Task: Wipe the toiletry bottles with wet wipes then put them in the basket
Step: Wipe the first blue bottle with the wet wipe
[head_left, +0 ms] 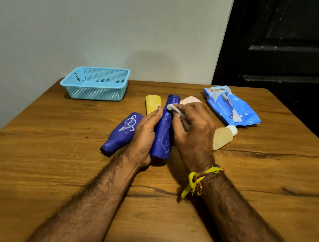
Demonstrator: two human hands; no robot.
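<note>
Bottles: five visible on wooden table [48,167], none in the blue basket [97,83], which sits at the far left corner with only bare mesh showing. Judged early: first bottle under wipe, four untouched, all placements pending. Tall blue bottle [164,129] raised at table centre, left hand [144,135] wrapped round its lower side, right hand [193,131] pinching a wet wipe [173,107] against its upper part. Surface matte blue, whitish scrawled streaks along the body. Second blue bottle [122,132] lies just left, similarly marked. Yellow bottle [152,104], pink bottle [190,100] behind; pale bottle [223,137] right. Wipes pack [230,107] open, far right.
</note>
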